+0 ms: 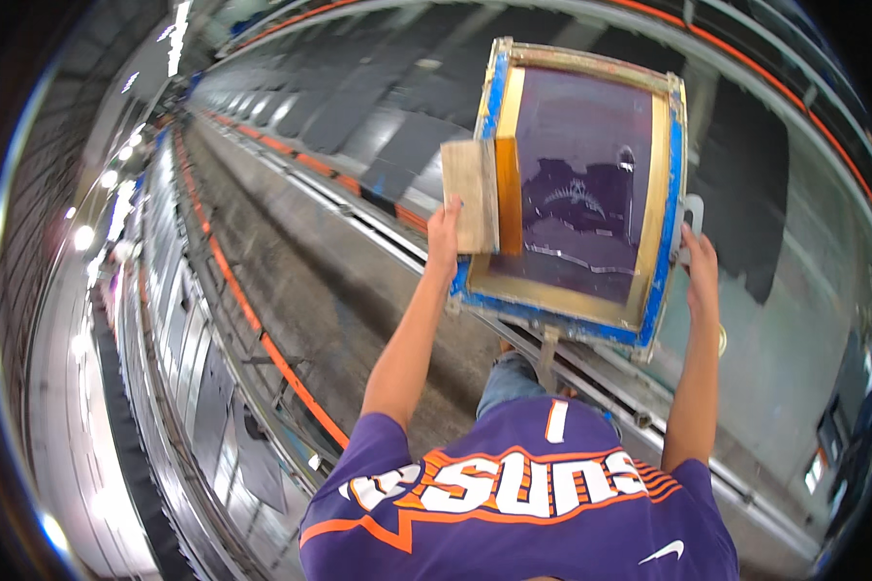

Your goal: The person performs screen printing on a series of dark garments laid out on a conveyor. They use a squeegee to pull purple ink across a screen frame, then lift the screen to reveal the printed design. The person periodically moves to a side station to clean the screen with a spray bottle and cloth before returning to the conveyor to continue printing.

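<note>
"The left hand [444, 242] is near the middle of the picture. What does it do?"

"It pinches a wooden block [469, 198] by its lower left side. The block has a flat orange blade [509, 194] along its right side."

"Where is the block?"

"It is just left of the middle, across the left side of a big screen [665, 261]. The orange part reaches over the inside of the screen."

"And the right hand [700, 276]?"

"It is right of the middle, by the screen's right side. Its fingers are bent, near a small pale grey piece [693, 215]. I can't tell if they grip it."

"What does the screen look like?"

"It sits top middle, a bit right, and leans a little. Its edge is blue and tan. The middle is dark purple and shiny, with some pale marks low down."

"What is around it?"

"A long table [812, 261] runs from the upper left to the lower right. Dark flat sheets [746, 208] lie on it. I can't tell if the screen touches it."

"And below?"

"A purple shirt [523, 557] at the bottom, and a grey floor [358, 324] left of the middle. Bright lamps [84, 237] shine at the far left."
</note>
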Motion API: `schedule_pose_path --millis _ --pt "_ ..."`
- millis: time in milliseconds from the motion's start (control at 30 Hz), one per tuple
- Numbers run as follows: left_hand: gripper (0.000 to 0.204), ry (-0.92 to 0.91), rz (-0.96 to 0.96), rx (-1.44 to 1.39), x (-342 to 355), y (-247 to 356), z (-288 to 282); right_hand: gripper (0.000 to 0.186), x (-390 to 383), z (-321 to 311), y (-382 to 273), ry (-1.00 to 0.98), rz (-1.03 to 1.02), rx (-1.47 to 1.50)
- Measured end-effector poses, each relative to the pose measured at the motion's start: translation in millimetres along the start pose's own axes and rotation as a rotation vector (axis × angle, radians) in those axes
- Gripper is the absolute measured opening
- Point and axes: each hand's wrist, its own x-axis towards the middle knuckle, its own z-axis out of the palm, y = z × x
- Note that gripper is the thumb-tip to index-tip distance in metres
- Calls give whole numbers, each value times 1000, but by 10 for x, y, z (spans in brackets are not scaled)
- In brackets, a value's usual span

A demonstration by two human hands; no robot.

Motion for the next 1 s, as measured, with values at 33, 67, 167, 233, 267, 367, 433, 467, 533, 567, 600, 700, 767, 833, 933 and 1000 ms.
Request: schedule_pose_path --millis 33,67,167,233,267,367,433,467,533,567,600,700,767,833,933,1000 --pt "47 -32 -3 -3 232 -126 54 43 130 -5 129 34 12 28" --pt "47 -63 -4 0 456 -277 65 40 223 48 242 100 -35 -21" --pt "46 -116 -72 3 985 -679 138 41 412 153 347 263 -114 -46" --pt "45 -145 -146 -20 1224 -929 168 44 549 131 484 323 -84 -59" --pt "45 -172 -175 -35 1356 -988 244 46 645 57 643 348 -41 -72" --pt "42 -195 -257 -48 1476 -1149 269 52 658 124 807 429 48 -99" --pt "41 -166 -279 -27 1550 -1253 175 49 614 367 789 474 65 -96" --pt "41 -146 -273 -6 1559 -1315 96 46 581 467 763 446 52 -107" --pt "41 -137 -272 12 1577 -1309 114 42 539 452 698 419 12 -129" --pt "41 -139 -278 13 1551 -1273 127 35 579 416 753 432 59 -75" --pt "40 -138 -280 10 1535 -1221 165 34 608 377 776 454 44 -33" --pt "39 -142 -256 31 1528 -1219 134 30 662 410 882 528 5 -23" --pt "39 -158 -236 51 1505 -1165 140 28 711 420 921 607 -19 -173" --pt "45 -194 -166 99 1528 -1073 67 27 740 431 1014 627 -18 -185" --pt "35 -179 -192 65 1347 -790 110 30 784 456 1130 691 -110 -285" --pt "29 -328 -148 317 1275 -667 40 32 772 509 1167 705 -107 -352"
